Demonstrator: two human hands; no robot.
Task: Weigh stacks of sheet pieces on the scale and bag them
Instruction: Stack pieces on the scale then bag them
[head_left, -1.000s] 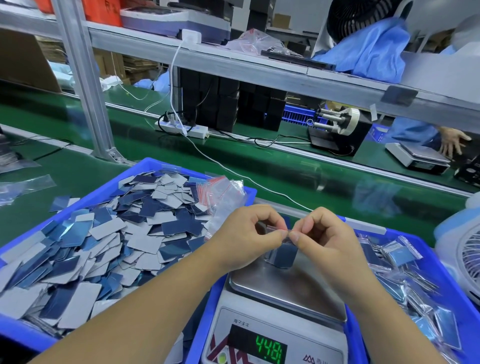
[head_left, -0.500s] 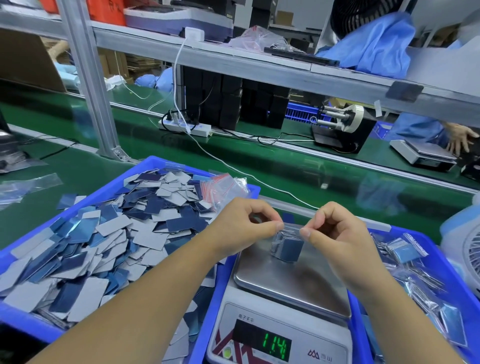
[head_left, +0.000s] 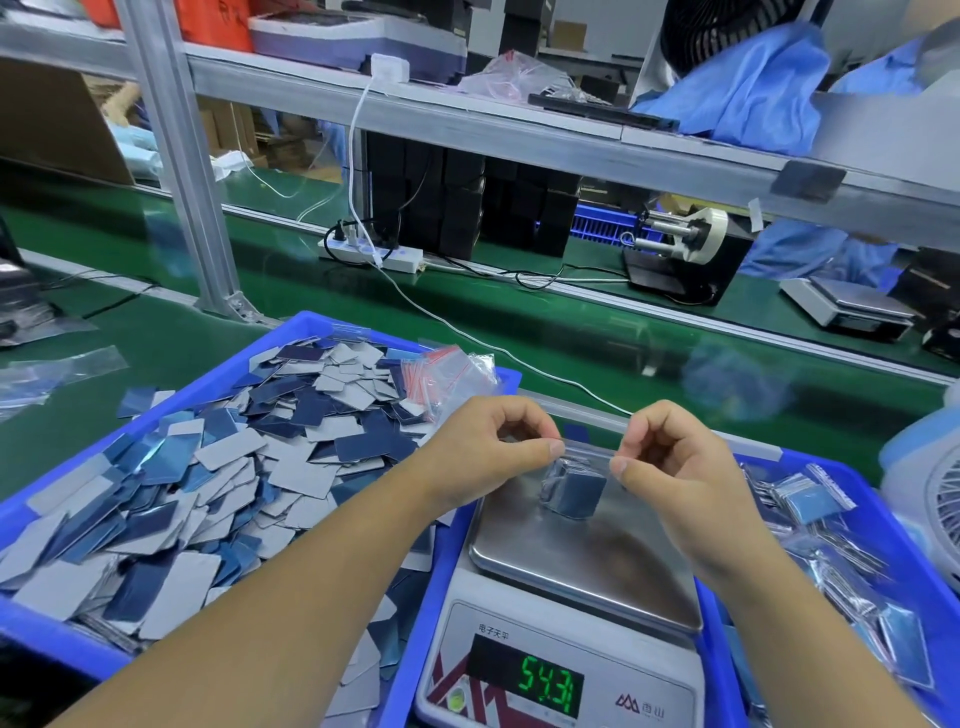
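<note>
The left hand (head_left: 488, 452) and the right hand (head_left: 670, 457) each pinched one top corner of a clear bag (head_left: 574, 486) holding blue sheets, its bottom resting on the scale (head_left: 582, 561).

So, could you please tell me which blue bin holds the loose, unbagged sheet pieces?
The left blue bin; the right blue bin holds bagged stacks.

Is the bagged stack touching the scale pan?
Cannot tell. In the head view the bagged stack hangs from both pinching hands over the scale pan; its bottom edge shows no clear gap.
</note>
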